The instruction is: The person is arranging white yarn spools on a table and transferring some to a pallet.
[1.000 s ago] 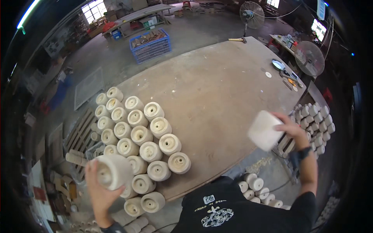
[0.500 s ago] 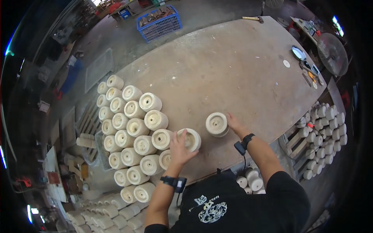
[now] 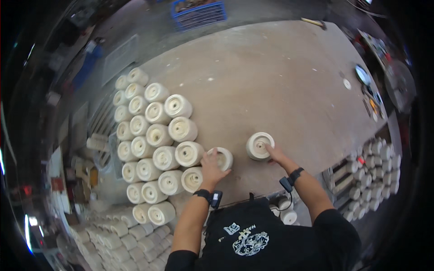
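Observation:
My left hand (image 3: pixel 213 170) is wrapped around an off-white, plaster-like cylinder (image 3: pixel 225 159) at the near right end of the grouped pieces, fingers across its left side and thumb at its near side. A little to the right, a similar single cylinder (image 3: pixel 257 141) stands upright on the brown table (image 3: pixel 235 99), its ringed, recessed top facing up. My right hand (image 3: pixel 276 156) grips that one at its near right side, with a digit over the top rim. Its other fingers are partly hidden. Several matching cylinders (image 3: pixel 157 134) stand in close rows left of my left hand.
More cylinders are stacked low at the near left (image 3: pixel 122 239) and on a pallet at the right (image 3: pixel 373 171). A hammer (image 3: pixel 314 21) lies at the table's far edge. Hand tools (image 3: pixel 373 105) lie along the right edge. A blue crate (image 3: pixel 199 17) stands beyond the table.
The whole view has shifted slightly. My right hand has moved from the far right side of the single cylinder to its near right, with a digit over the rim. My left hand keeps its hold.

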Action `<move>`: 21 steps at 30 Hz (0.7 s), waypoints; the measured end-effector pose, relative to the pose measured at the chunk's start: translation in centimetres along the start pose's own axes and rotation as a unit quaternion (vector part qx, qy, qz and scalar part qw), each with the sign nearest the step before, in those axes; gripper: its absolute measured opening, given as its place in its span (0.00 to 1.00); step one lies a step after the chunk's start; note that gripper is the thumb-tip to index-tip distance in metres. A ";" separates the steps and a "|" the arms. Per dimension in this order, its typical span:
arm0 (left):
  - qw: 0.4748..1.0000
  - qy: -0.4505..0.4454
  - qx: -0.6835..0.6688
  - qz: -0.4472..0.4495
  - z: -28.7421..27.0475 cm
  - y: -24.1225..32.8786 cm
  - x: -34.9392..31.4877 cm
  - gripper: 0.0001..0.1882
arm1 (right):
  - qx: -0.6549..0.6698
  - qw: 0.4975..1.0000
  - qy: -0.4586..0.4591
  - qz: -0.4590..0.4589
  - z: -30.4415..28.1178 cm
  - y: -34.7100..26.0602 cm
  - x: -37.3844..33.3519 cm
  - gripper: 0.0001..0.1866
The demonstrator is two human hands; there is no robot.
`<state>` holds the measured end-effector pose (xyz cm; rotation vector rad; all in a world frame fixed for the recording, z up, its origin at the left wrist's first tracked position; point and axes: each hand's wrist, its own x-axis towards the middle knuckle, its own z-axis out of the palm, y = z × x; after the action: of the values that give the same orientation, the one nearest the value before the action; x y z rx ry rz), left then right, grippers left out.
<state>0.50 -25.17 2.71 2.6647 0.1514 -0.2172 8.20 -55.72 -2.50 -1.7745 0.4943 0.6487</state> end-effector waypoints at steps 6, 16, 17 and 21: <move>0.996 -0.010 -0.055 0.065 -3.1 2.3 -2.7 0.59 | -0.059 0.992 -0.102 0.044 -2.6 0.5 0.9 0.31; 0.985 0.046 -0.159 0.057 -11.0 -1.2 -10.7 0.58 | 0.051 0.992 -0.063 0.097 -0.8 1.9 -3.1 0.20; 0.984 0.065 -0.151 0.062 -11.2 -1.5 -10.9 0.57 | 0.055 0.992 -0.046 0.099 -0.2 2.6 -3.6 0.20; 0.981 0.043 -0.135 0.133 -11.0 -1.8 -10.2 0.55 | -0.009 0.998 -0.033 0.056 6.6 2.4 -9.1 0.21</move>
<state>-8.40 -19.23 13.46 2.3919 -0.1391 0.0065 -1.42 -49.97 0.23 -1.7449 0.5457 0.7894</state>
